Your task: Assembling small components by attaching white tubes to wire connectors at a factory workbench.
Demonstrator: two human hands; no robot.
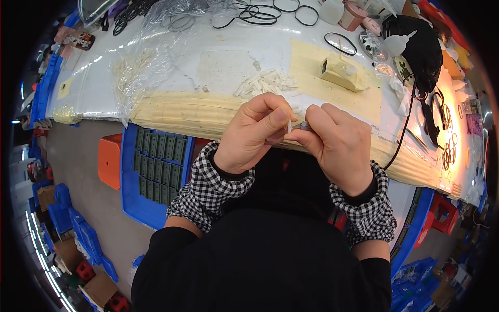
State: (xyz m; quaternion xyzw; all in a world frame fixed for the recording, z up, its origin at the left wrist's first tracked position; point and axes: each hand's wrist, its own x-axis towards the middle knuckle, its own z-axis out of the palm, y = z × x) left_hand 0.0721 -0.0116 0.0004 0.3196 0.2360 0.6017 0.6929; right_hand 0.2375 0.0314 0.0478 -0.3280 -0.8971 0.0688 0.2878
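Observation:
My left hand [254,132] is closed, thumb against fingers, pinching a small whitish strip [289,126] near the table's front edge. My right hand [338,140] is closed round a small grey metal tool [303,126]; most of it is hidden in the fist, so its kind does not show. The tool's tip points left and comes close to the strip; I cannot tell whether they touch. Just beyond my hands lies a loose pile of white strips [265,83]. To its right, a pale yellow block [340,75] rests on a yellow sheet [306,57].
Yellowish padding [182,112] runs along the table's front edge. Clear plastic film [150,62] lies at left, black rubber rings [257,14] at the back. A black cable [403,135] hangs at right. Below left, a blue crate [148,208] holds dark green parts beside an orange stool [109,161].

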